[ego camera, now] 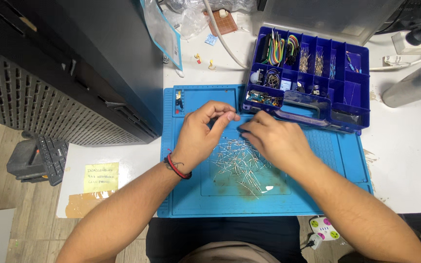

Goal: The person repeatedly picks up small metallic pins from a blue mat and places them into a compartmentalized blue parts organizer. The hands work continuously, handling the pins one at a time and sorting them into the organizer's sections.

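Far left: black perforated cabinet standing over wooden floor, a dark keyboard-like device on the floor beside it. On the white table's near-left corner, a yellow sticky note with handwriting, brown tape below it.

Centre: blue work mat lying flat on the table, a small tool slot at its top-left edge holding tiny parts. Left hand over the mat's upper middle, red-and-black cord bracelet at the wrist, fingers curled narrow with thumb and forefinger tips pinched close together; too small to tell whether a lead sits between them. Just right and below that hand, a loose heap of thin wire-legged components, silvery, scattered across the middle of the mat, well apart from the mat's front edge.

Right of centre: right hand palm down, fingers bent and narrow, fingertips touching the upper edge of the heap, close to the left hand's fingertips; grip on any single piece not discernible.

Further right, beyond the hands: blue compartment organiser box, open, overlapping the mat's upper right corner, holding coloured jumper wires in its upper-left cell and small electronic bits in others. Far right: grey metal cylinder lying on the table. Below the table edge, a white power strip with coloured sockets.
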